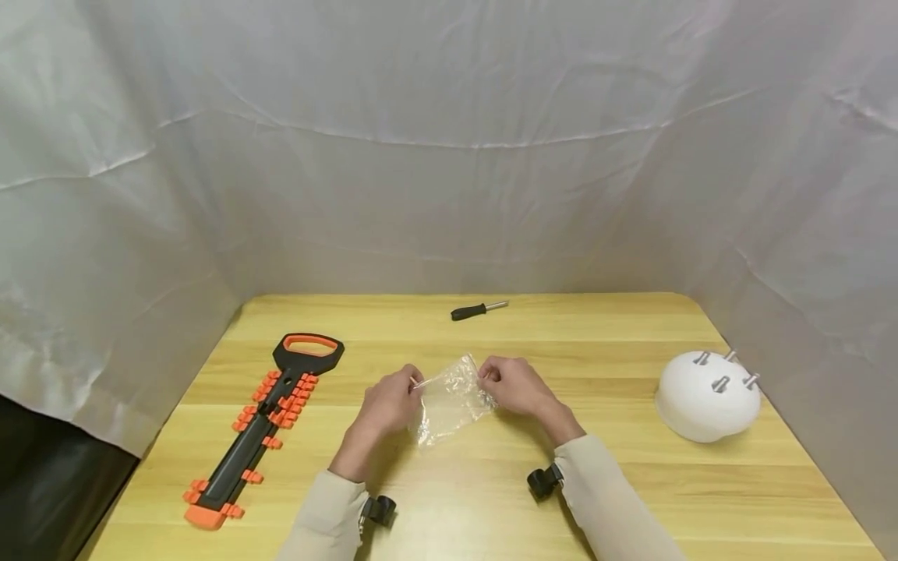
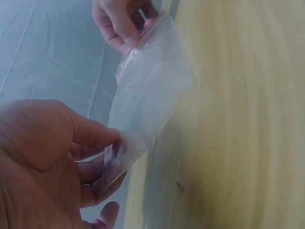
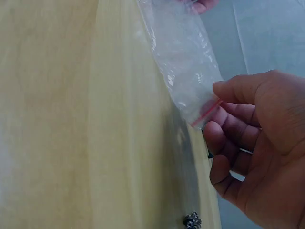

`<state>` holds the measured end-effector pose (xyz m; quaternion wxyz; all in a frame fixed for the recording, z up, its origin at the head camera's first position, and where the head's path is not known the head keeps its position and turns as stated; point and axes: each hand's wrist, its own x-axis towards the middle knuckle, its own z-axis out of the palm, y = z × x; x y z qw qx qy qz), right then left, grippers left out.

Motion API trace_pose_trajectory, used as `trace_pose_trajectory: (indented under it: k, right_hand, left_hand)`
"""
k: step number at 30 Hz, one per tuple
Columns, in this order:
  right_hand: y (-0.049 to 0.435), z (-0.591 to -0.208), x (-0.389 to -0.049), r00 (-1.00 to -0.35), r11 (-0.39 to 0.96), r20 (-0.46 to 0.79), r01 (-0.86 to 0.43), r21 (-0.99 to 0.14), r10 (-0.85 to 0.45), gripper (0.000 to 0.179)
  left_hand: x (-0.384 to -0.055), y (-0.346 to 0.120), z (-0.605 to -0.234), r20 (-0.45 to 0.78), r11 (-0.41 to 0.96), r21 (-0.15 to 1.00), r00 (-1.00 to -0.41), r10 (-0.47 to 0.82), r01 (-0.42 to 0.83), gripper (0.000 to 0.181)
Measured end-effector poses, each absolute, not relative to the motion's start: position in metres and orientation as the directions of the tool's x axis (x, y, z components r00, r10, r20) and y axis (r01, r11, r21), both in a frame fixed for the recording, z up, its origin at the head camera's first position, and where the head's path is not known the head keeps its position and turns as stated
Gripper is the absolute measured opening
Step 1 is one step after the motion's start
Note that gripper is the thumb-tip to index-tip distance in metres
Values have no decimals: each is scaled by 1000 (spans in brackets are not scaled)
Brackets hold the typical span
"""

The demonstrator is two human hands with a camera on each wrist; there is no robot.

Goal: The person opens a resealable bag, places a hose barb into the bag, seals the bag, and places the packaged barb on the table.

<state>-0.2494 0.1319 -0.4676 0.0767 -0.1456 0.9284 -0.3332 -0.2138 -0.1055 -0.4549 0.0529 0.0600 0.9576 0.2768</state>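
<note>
A clear zip bag (image 1: 450,401) is stretched between both hands above the wooden table, and a red strip (image 3: 208,112) runs along its end in the right wrist view. My left hand (image 1: 393,399) pinches one end of the bag between thumb and fingers. At the other end, my right hand (image 1: 515,383) pinches the corner by the red strip. A small cluster of shiny metal hardware (image 3: 192,220) lies on the table beneath the right hand. Through the plastic, no contents show in the bag.
A black screwdriver (image 1: 470,312) lies toward the table's back edge. On the left is a long black rack (image 1: 242,452) with orange clips and a looped handle. A white rounded object (image 1: 701,413) with several metal posts on top stands at right. Grey fabric walls (image 1: 449,202) surround the table.
</note>
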Motion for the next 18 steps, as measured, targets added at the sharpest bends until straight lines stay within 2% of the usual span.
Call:
trace_pose_trajectory:
  k: [10, 14, 18]
  right_hand:
    - [130, -464, -232, -948, 694, -190, -43, -718, -255, 34]
    - [127, -461, -225, -949, 699, -230, 13, -715, -218, 33]
    - [127, -461, -223, -956, 715, -224, 22, -698, -189, 22]
  left_hand:
    - [-224, -104, -456, -34, 843, 528, -990, 138, 99, 18]
    - [-226, -101, -458, -29, 828, 549, -988, 154, 113, 18]
    - [-229, -97, -460, -14, 825, 549, -986, 169, 133, 17]
